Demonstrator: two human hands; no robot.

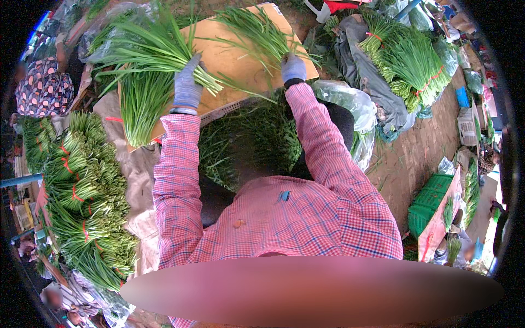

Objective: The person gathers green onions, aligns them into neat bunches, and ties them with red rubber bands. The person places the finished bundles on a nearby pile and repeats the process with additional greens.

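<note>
My left hand, in a grey-blue knit glove, grips a bunch of green garlic chives near its pale stem ends, leaves fanned out to the upper left. My right hand, gloved alike, holds a looser, partly blurred bunch of green leaves over the right part of a tan board. Another bunch of chives lies on the board's left end, stems towards me, below my left hand. A few long leaves stretch across the board between my hands.
Loose green leaves lie below the board by my legs. Chive bundles with red ties are piled at the left and upper right. A clear plastic bag stands right of my arm; a green crate is further right.
</note>
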